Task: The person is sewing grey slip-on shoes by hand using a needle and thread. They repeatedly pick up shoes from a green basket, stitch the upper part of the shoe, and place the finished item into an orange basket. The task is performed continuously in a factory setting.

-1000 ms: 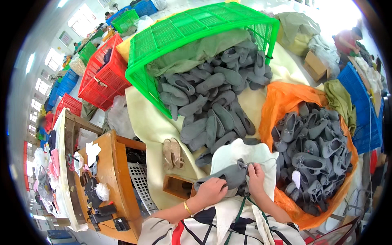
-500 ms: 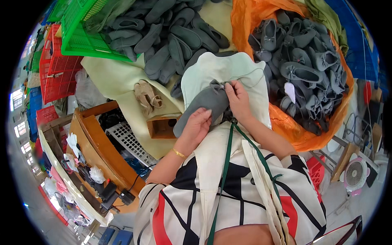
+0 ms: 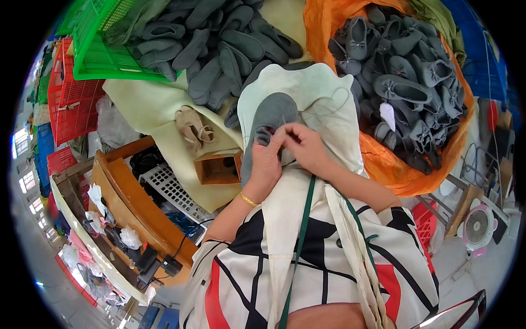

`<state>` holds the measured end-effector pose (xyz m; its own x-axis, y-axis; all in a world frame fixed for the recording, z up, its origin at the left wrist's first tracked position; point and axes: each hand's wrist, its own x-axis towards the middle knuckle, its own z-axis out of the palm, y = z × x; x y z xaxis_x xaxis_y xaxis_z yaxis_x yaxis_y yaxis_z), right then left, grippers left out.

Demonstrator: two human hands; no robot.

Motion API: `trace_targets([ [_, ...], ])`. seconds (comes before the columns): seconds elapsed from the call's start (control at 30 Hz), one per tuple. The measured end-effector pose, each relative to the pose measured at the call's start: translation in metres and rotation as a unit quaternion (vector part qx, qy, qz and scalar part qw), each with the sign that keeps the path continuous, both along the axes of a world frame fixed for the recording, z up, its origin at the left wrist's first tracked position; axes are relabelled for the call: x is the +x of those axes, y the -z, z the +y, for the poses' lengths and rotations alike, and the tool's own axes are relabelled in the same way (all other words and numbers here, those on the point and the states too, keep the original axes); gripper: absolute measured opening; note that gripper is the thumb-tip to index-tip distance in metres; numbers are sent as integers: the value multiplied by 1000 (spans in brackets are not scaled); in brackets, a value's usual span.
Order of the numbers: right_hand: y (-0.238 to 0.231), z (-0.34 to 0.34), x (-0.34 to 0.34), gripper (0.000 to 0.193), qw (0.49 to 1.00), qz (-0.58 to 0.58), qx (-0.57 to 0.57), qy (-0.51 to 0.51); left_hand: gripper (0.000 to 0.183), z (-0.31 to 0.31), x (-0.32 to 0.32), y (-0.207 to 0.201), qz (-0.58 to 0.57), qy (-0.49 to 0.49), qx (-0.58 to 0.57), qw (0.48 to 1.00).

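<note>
A dark grey flat shoe (image 3: 272, 111) lies over my lap on a pale cloth (image 3: 329, 82), its rounded toe pointing away from me. My left hand (image 3: 267, 164) is closed round the shoe's near part, its thumb by the gathered grey bow (image 3: 264, 136). Fingertips of my right hand (image 3: 308, 147) are pinched together at the bow, touching the left fingers; what they pinch is too small to make out. A thin thread (image 3: 342, 90) loops over the cloth just beyond the right hand.
Many grey shoes (image 3: 208, 60) are heaped ahead beside a green crate (image 3: 109, 49). An orange sack (image 3: 378, 164) of grey bow shoes stands at the right. Beige sandals (image 3: 193, 129) and a wooden box (image 3: 204, 169) sit at left, near a wooden drawer (image 3: 126, 192).
The shoe has turned from lying slantwise to having its toe pointing away from me. Both hands have come together at its bow; the right hand has moved down and left.
</note>
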<state>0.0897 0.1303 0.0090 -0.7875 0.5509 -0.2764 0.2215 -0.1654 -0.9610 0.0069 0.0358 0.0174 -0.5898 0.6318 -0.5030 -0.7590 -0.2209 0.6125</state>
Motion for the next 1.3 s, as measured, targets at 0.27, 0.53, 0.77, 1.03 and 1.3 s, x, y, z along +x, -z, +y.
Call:
trace_targets([
  [0.27, -10, 19, 8, 13, 999, -2, -47, 11, 21, 10, -11, -2, -71, -90, -112, 987],
  [0.53, -42, 38, -10, 12, 987, -128, -48, -82, 19, 10, -15, 5, -111, -99, -90, 985],
  [0.77, -27, 41, -14, 16, 985, -83, 112, -105, 31, 6, -16, 6, -132, -98, -63, 984],
  [1.03, -26, 45, -15, 16, 986, -79, 99, -111, 33, 6, -17, 8, -135, -96, -79, 983],
  [1.3, -27, 47, -16, 17, 984, -87, 98, -123, 30, 6, -17, 6, -126, -92, -71, 985],
])
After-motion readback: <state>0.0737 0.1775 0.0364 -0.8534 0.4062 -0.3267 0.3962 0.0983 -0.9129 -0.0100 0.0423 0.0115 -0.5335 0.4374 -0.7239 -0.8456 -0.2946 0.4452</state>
